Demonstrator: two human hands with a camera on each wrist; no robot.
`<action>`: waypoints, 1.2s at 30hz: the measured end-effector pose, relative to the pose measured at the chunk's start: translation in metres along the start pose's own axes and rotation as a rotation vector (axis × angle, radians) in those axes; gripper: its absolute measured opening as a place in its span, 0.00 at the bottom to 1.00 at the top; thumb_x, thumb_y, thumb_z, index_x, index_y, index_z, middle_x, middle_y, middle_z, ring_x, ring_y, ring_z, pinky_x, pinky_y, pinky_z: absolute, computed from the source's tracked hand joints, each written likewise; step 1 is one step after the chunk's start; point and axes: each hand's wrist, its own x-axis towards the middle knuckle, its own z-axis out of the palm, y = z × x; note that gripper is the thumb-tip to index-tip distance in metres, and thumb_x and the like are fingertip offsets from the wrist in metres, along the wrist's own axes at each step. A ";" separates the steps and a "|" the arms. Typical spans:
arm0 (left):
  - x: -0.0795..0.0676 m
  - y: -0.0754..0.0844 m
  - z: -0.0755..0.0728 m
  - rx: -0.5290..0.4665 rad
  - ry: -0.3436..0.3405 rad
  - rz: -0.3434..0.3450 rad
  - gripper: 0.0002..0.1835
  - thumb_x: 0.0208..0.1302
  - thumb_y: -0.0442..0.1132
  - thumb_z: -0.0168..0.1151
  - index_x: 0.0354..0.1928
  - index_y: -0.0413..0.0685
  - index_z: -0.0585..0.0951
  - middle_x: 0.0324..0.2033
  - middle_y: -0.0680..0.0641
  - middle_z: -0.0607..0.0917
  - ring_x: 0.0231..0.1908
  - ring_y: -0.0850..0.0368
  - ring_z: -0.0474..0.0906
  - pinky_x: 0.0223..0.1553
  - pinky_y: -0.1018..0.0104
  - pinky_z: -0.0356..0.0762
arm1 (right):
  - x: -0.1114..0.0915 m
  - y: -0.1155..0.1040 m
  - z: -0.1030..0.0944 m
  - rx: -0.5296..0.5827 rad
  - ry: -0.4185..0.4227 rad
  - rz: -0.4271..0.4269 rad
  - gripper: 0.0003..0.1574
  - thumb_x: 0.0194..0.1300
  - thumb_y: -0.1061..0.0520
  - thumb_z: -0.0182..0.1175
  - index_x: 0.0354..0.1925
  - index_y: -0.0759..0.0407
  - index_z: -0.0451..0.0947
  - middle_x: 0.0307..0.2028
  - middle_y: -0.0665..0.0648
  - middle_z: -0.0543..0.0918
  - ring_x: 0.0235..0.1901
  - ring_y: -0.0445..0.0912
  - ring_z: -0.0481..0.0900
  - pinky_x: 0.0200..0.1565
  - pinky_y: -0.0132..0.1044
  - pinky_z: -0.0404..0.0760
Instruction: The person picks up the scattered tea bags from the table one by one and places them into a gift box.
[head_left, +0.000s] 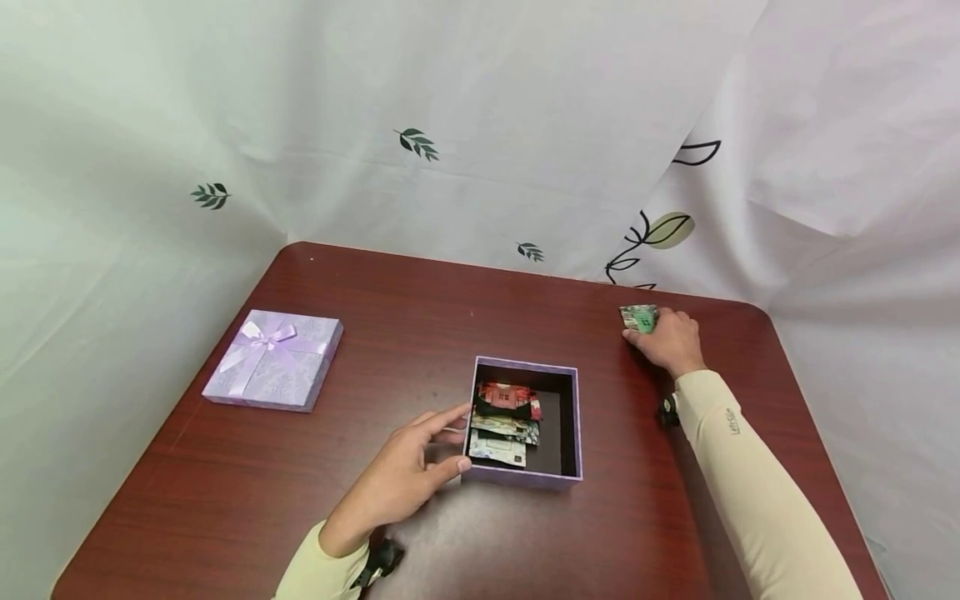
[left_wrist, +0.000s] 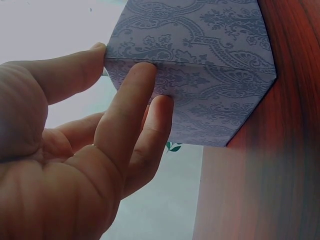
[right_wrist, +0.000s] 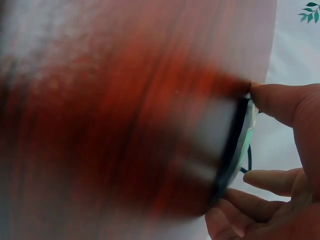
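Note:
My right hand [head_left: 670, 340] holds a small packet with a green patch [head_left: 640, 318] over the far right of the table. In the right wrist view the packet [right_wrist: 241, 145] is edge-on, with the thumb at one end and fingertips at the other. A lilac patterned box [head_left: 528, 477] stands without a cover at the middle of the table. Inside, along its left side, lie a red packet [head_left: 506, 398], a yellowish packet [head_left: 501, 427] and a whitish packet [head_left: 497, 448]. My left hand [head_left: 401, 475] touches the box's left side, fingers extended and thumb at the near corner.
A lilac box lid [head_left: 281, 383] with a ribbon bow [head_left: 270, 336] lies at the left of the reddish-brown table [head_left: 405, 333]. White cloth [head_left: 480, 125] with leaf prints hangs behind and beside the table. Dark wrist straps [head_left: 381, 562] show at both cuffs.

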 end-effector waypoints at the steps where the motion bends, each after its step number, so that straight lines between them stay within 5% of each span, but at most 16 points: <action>1: 0.000 0.000 0.000 0.001 0.000 0.001 0.36 0.70 0.38 0.72 0.77 0.46 0.72 0.60 0.41 0.83 0.60 0.43 0.85 0.44 0.68 0.87 | 0.000 0.000 0.000 -0.001 0.000 -0.002 0.49 0.69 0.40 0.67 0.66 0.81 0.69 0.52 0.79 0.75 0.58 0.75 0.68 0.62 0.68 0.70; 18: 0.000 0.002 0.000 0.001 -0.004 -0.009 0.35 0.70 0.38 0.72 0.77 0.47 0.72 0.60 0.40 0.82 0.59 0.42 0.85 0.43 0.68 0.88 | -0.003 -0.003 -0.006 0.036 -0.033 0.033 0.53 0.65 0.43 0.69 0.70 0.81 0.64 0.56 0.81 0.72 0.59 0.74 0.66 0.62 0.67 0.69; 36: 0.001 0.001 0.000 -0.006 -0.007 -0.011 0.36 0.70 0.38 0.72 0.77 0.46 0.71 0.61 0.40 0.82 0.60 0.42 0.85 0.42 0.69 0.87 | -0.013 -0.009 -0.014 0.054 0.008 -0.030 0.52 0.63 0.43 0.71 0.69 0.79 0.69 0.57 0.78 0.73 0.62 0.70 0.65 0.63 0.64 0.70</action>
